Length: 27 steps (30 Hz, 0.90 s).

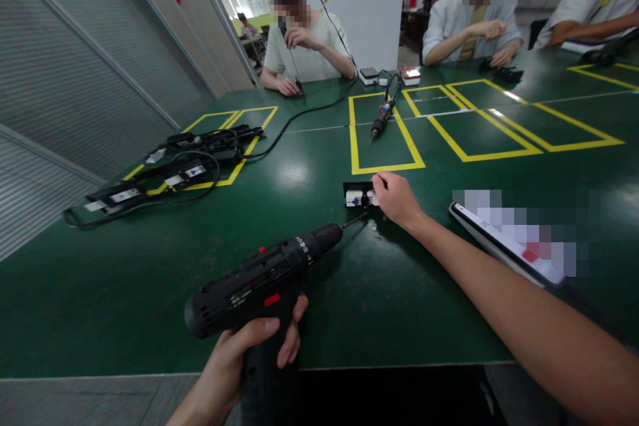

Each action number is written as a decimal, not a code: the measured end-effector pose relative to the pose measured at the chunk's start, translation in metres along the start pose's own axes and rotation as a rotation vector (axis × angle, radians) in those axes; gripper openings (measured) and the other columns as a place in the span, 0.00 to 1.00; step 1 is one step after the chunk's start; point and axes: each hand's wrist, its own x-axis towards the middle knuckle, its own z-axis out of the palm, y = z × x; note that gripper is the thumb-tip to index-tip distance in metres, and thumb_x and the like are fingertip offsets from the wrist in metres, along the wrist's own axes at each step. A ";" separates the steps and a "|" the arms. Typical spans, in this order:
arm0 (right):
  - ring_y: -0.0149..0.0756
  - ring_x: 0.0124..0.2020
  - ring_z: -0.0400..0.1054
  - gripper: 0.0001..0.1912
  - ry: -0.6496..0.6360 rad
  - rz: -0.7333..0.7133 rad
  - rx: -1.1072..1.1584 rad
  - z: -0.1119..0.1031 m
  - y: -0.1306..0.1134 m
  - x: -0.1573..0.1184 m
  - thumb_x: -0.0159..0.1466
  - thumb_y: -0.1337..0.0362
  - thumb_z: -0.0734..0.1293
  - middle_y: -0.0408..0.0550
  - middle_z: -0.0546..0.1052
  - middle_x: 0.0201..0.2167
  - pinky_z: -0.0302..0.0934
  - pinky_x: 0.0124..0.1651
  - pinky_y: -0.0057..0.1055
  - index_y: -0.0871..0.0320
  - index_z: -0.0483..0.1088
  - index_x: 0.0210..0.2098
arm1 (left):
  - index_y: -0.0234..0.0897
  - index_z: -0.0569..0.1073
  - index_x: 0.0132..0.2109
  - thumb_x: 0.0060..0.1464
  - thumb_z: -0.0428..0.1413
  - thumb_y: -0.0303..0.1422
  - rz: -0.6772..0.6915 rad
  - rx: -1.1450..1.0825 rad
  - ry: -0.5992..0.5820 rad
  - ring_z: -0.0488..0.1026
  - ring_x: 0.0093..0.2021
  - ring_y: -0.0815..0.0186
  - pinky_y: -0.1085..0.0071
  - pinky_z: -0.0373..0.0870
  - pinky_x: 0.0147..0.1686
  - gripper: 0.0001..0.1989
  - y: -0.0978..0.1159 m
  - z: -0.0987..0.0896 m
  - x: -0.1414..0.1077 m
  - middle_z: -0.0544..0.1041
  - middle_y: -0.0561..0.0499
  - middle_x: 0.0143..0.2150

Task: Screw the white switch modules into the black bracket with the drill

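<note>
A black cordless drill with a red button is gripped by my left hand, fingers wrapped round its handle. Its long thin bit points up and right, the tip close to the lower edge of a small black holder with white and blue parts; whether they touch I cannot tell. My right hand is closed on the right end of this holder, at the table surface, and hides that end.
On the green table, black power strips with cables lie at left. A corded electric screwdriver lies inside yellow tape at the back. A phone rests right of my forearm. Several people sit across; one holds a thin tool.
</note>
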 end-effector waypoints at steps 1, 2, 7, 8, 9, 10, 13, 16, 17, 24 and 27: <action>0.32 0.25 0.59 0.15 0.000 0.002 0.000 0.000 0.000 0.000 0.64 0.64 0.53 0.45 0.67 0.22 0.47 0.29 0.29 0.58 0.60 0.22 | 0.28 0.68 0.37 0.51 0.48 0.34 -0.001 0.003 0.000 0.63 0.20 0.67 0.70 0.60 0.25 0.12 0.000 0.000 0.000 0.68 0.49 0.18; 0.32 0.25 0.59 0.15 0.002 0.004 0.001 0.000 0.000 0.000 0.64 0.64 0.53 0.45 0.67 0.22 0.47 0.29 0.29 0.58 0.60 0.22 | 0.28 0.68 0.37 0.51 0.48 0.34 -0.002 0.006 -0.001 0.63 0.20 0.67 0.70 0.60 0.25 0.12 0.001 0.001 0.000 0.68 0.49 0.18; 0.32 0.25 0.59 0.15 -0.003 0.009 0.003 0.000 -0.001 0.001 0.64 0.64 0.53 0.45 0.68 0.22 0.48 0.29 0.29 0.58 0.61 0.22 | 0.28 0.68 0.37 0.51 0.49 0.35 -0.005 0.014 0.004 0.62 0.20 0.67 0.70 0.60 0.25 0.12 0.000 0.001 0.000 0.67 0.49 0.18; 0.32 0.25 0.59 0.15 -0.004 0.009 0.003 0.000 -0.001 0.000 0.64 0.64 0.53 0.46 0.68 0.23 0.48 0.29 0.29 0.58 0.61 0.22 | 0.28 0.68 0.37 0.51 0.49 0.35 -0.002 0.015 0.005 0.62 0.20 0.67 0.70 0.60 0.24 0.12 0.000 0.000 0.000 0.67 0.49 0.18; 0.32 0.25 0.60 0.15 -0.006 0.009 0.001 0.000 -0.001 0.000 0.64 0.64 0.53 0.46 0.69 0.23 0.48 0.29 0.29 0.58 0.62 0.22 | 0.28 0.68 0.37 0.51 0.49 0.35 0.000 0.014 0.006 0.62 0.20 0.67 0.70 0.60 0.24 0.12 0.000 0.000 0.000 0.67 0.49 0.18; 0.33 0.25 0.60 0.15 -0.005 0.012 -0.002 0.000 -0.001 0.000 0.64 0.64 0.53 0.46 0.69 0.23 0.48 0.29 0.29 0.58 0.62 0.22 | 0.28 0.68 0.37 0.51 0.48 0.35 0.000 0.012 0.006 0.62 0.20 0.67 0.70 0.60 0.24 0.12 0.000 0.000 0.000 0.67 0.49 0.18; 0.33 0.26 0.60 0.15 -0.006 0.012 -0.004 0.000 -0.001 0.000 0.64 0.64 0.53 0.47 0.69 0.24 0.48 0.30 0.29 0.58 0.63 0.23 | 0.29 0.68 0.37 0.51 0.49 0.34 -0.003 0.000 0.007 0.62 0.19 0.67 0.70 0.59 0.24 0.12 -0.001 0.001 0.000 0.67 0.49 0.18; 0.33 0.26 0.60 0.16 -0.007 0.006 -0.009 0.000 -0.001 0.000 0.64 0.64 0.53 0.47 0.69 0.23 0.48 0.30 0.29 0.58 0.63 0.23 | 0.29 0.68 0.37 0.51 0.48 0.34 -0.002 -0.004 0.011 0.62 0.20 0.67 0.70 0.59 0.24 0.11 0.000 0.002 0.000 0.67 0.49 0.18; 0.33 0.26 0.60 0.16 -0.006 0.006 -0.013 0.000 0.000 0.000 0.64 0.64 0.53 0.47 0.69 0.23 0.48 0.30 0.29 0.58 0.62 0.23 | 0.29 0.68 0.37 0.51 0.48 0.34 -0.002 -0.005 0.013 0.62 0.20 0.67 0.70 0.60 0.24 0.11 0.000 0.002 0.000 0.67 0.49 0.17; 0.32 0.25 0.60 0.15 0.004 -0.002 -0.004 0.002 0.002 0.001 0.64 0.64 0.53 0.46 0.69 0.23 0.47 0.29 0.29 0.58 0.62 0.22 | 0.28 0.68 0.37 0.51 0.49 0.34 0.007 0.008 0.020 0.61 0.20 0.67 0.69 0.60 0.25 0.12 0.000 0.002 -0.001 0.67 0.49 0.17; 0.32 0.25 0.59 0.16 0.001 0.001 0.003 0.001 0.001 0.000 0.64 0.64 0.53 0.46 0.68 0.23 0.47 0.29 0.29 0.58 0.62 0.22 | 0.28 0.68 0.37 0.51 0.49 0.34 0.008 0.014 0.030 0.61 0.20 0.67 0.69 0.59 0.25 0.12 0.000 0.003 0.000 0.67 0.49 0.17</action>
